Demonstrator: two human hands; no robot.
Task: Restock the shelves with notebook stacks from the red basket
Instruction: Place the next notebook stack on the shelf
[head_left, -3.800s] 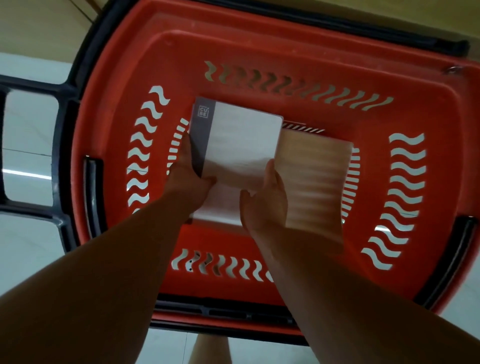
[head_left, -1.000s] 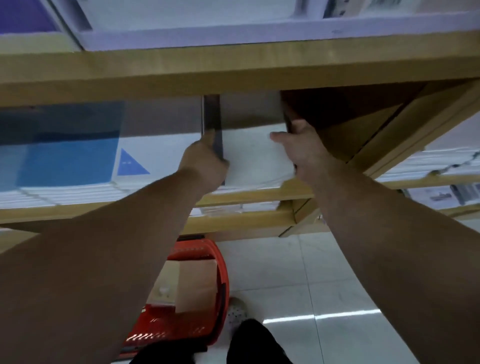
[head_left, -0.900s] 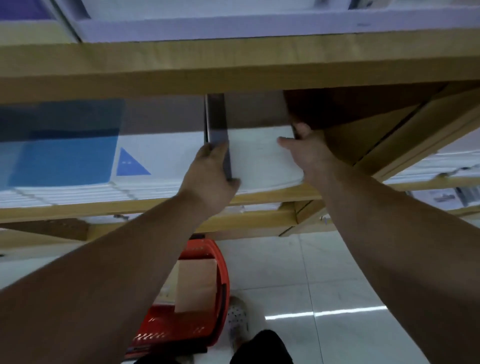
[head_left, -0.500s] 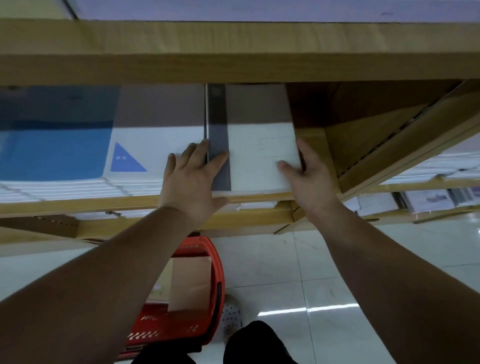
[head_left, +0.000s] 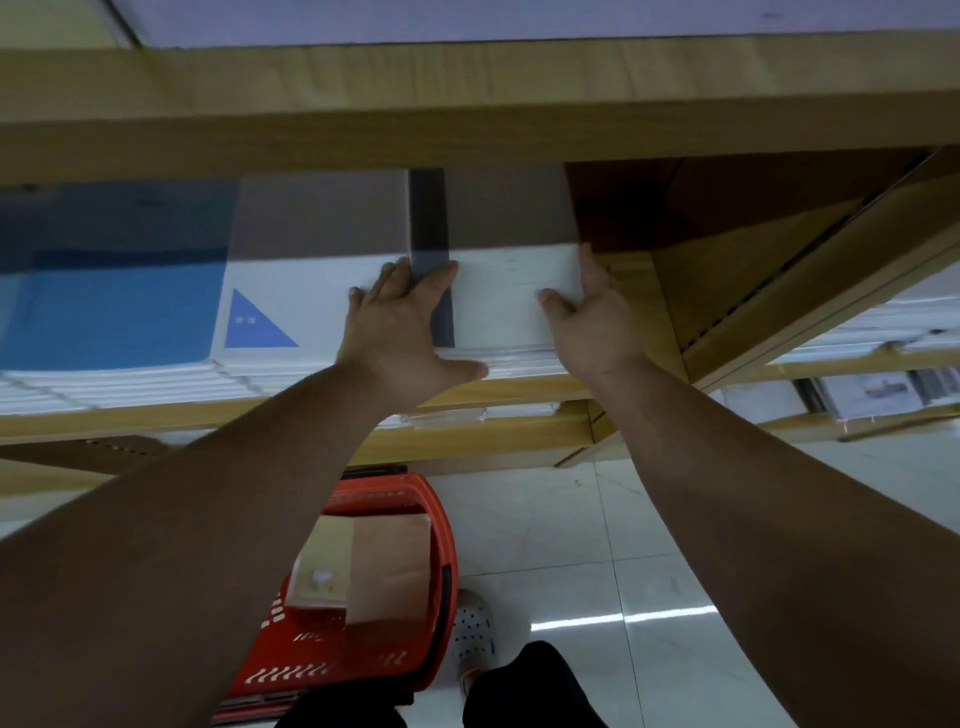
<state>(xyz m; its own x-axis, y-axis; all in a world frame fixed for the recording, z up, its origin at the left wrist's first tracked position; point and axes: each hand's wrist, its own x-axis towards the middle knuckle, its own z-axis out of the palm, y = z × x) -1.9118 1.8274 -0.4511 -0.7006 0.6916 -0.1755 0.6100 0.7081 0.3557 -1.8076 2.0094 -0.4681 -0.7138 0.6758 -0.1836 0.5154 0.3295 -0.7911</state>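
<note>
The far half of the notebook stack (head_left: 511, 306) sinks into shadow under the upper shelf board (head_left: 467, 104), so its back edge cannot be made out. The left hand (head_left: 400, 332) covers the near part of the stack's grey spine strip, and the right hand (head_left: 592, 322) hides its right front corner. Left of the stack, the print inside the blue triangle (head_left: 254, 325) is too small to read. Below the stack, the left forearm (head_left: 234, 493) hides the left side of the red basket (head_left: 363, 649).

Wooden shelf (head_left: 467, 130), red plastic basket (head_left: 436, 525), glossy tiled floor (head_left: 597, 561).
</note>
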